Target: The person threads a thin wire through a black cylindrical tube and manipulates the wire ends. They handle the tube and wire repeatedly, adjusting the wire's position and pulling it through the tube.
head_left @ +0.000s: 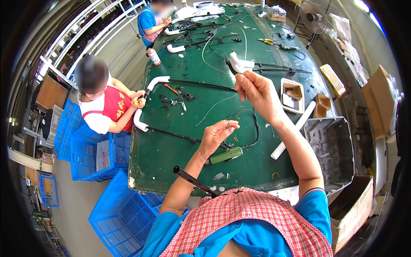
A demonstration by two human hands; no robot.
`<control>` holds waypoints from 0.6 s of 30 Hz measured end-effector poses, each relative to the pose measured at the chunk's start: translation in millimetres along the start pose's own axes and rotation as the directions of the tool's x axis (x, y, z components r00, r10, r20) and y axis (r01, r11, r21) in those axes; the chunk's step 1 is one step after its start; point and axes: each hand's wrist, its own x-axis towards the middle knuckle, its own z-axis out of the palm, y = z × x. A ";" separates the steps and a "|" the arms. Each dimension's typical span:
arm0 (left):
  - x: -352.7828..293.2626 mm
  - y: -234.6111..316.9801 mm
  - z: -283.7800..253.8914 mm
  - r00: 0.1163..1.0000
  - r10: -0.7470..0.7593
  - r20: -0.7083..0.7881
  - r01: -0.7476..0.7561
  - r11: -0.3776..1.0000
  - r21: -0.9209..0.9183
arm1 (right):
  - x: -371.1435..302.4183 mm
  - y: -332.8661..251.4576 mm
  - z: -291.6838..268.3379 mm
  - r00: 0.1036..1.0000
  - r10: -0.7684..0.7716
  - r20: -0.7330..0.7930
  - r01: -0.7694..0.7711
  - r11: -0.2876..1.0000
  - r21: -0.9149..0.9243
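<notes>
Head view: a white elbow [242, 65] sits just beyond the right hand [260, 93], pinched narrow, contents unclear.

Right hand [259, 95] near white bent handle [242, 65]; left hand [212, 138] near green tool [226, 155], above green table [160, 165].

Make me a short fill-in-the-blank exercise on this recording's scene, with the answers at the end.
1. The person's hand nearer the near corded tool is the ____ one.
2. The tabletop is ____ in colour.
3. The nearer co-worker wears a ____ apron.
4. The fan is on the picture's ____ side.

Missing words: left; green; red; right.
</notes>
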 end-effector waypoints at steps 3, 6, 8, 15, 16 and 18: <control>1.8 0.1 -1.2 1.000 0.017 0.016 -0.017 1.000 0.001 | -2.6 1.1 3.1 1.000 -0.004 0.011 0.004 1.000 -0.030; 1.6 2.8 -0.4 1.000 0.005 0.019 -0.005 1.000 -0.019 | -4.0 0.3 3.4 1.000 -0.027 0.008 0.027 0.998 -0.055; 1.9 2.6 -0.7 1.000 0.000 0.014 0.001 1.000 -0.030 | -2.9 -5.6 0.3 0.999 -0.025 -0.030 0.023 0.998 -0.057; 1.9 3.0 4.1 0.996 -0.043 -0.081 0.046 0.998 0.033 | -3.4 -15.3 6.3 0.963 -0.269 -0.023 0.248 0.917 -0.313; 1.7 3.3 4.7 0.994 -0.053 -0.093 0.058 0.997 0.052 | -3.5 -15.9 7.1 0.958 -0.285 -0.020 0.263 0.906 -0.331; 1.2 4.8 5.6 0.995 -0.055 -0.088 0.059 0.997 0.044 | -3.0 -16.7 7.2 0.950 -0.310 -0.030 0.281 0.894 -0.349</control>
